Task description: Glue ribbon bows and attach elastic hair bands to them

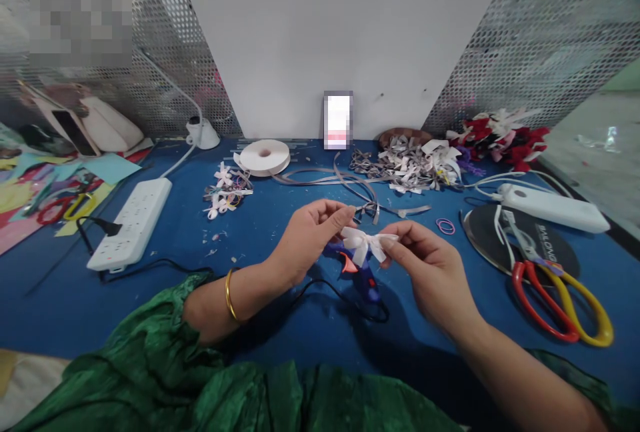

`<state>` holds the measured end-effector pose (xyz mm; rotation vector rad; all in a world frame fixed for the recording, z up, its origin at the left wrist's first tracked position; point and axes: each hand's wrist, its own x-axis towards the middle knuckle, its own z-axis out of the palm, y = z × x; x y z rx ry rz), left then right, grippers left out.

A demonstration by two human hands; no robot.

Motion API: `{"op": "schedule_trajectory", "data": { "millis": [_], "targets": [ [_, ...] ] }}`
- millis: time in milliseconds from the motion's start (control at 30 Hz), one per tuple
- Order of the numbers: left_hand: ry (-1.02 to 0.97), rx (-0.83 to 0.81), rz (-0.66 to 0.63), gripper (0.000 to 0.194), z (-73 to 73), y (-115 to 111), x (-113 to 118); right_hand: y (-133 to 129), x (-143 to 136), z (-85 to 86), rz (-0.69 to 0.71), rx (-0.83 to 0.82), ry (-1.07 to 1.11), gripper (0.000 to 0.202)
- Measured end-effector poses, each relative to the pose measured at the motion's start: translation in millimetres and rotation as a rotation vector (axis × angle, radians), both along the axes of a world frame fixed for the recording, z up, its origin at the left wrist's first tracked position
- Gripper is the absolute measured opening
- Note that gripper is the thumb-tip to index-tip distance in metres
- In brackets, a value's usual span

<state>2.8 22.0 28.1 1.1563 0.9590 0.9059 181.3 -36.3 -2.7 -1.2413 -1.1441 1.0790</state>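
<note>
A pale pink ribbon bow (pixel 367 243) is stretched between my two hands above the blue table. My left hand (pixel 316 235) pinches its left end between thumb and fingers. On the other side, my right hand (pixel 425 260) grips the right end with thumb and forefinger. Under the bow lies a blue glue gun (pixel 369 284) with an orange trigger, partly hidden by the bow and my left hand. Just beyond my fingers are loose grey ribbon strips (pixel 363 192).
Red-and-yellow-handled scissors (pixel 545 299) rest at right by a white power strip (pixel 550 205). Another power strip (pixel 133 222) lies left. Toward the back are a ribbon roll (pixel 264 157), a small bow pile (pixel 225 192), a larger ribbon pile (pixel 413 162) and a propped phone (pixel 339 120).
</note>
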Motion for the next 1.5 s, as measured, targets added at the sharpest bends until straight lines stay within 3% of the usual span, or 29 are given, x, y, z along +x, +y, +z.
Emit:
{"op": "schedule_trajectory", "data": {
  "millis": [100, 300, 533, 700, 900, 1067, 1167, 1267, 1367, 1500],
  "targets": [
    [0.0, 0.102, 0.084, 0.027, 1.4, 4.4, -3.5, -0.5, -0.7, 2.0, -0.01, 0.008, -0.031, 0.014],
    [0.054, 0.241, 0.048, 0.05, 5.5, 6.4, -9.8, -1.2, -3.6, 7.4, -0.03, 0.045, -0.078, 0.014],
    [0.348, 0.316, -0.213, 0.024, 14.0, -0.7, -9.2, -6.1, -5.1, 8.6, 0.006, 0.12, -0.189, 0.01],
    [0.354, 0.261, -0.321, 0.013, 14.1, -1.9, -8.7, -7.7, -5.8, 8.1, 0.013, 0.125, -0.205, 0.013],
    [0.248, 0.197, -0.164, 0.012, 20.7, 6.4, -15.3, -4.0, 3.0, 6.8, 0.002, 0.075, -0.266, 0.018],
    [0.309, 0.255, -0.083, 0.013, 25.8, 17.2, -40.9, -7.4, 16.9, -10.1, 0.11, -0.116, -0.463, 0.029],
    [0.389, 0.228, -0.087, 0.014, 16.1, 18.3, -63.5, -7.9, 17.9, -25.0, 0.205, -0.213, -0.513, 0.034],
    [0.427, 0.117, -0.029, 0.016, -3.7, 18.2, -84.7, -6.6, 13.8, -35.0, 0.241, -0.288, -0.62, 0.041],
    [0.339, -0.029, 0.056, 0.017, -24.1, 20.6, -97.3, -6.4, 8.2, -37.2, 0.227, -0.346, -0.768, 0.047],
    [0.311, -0.066, 0.043, 0.016, -40.8, 24.8, -98.5, -8.1, 0.5, -33.0, 0.22, -0.379, -0.905, 0.043]
  ]
}}
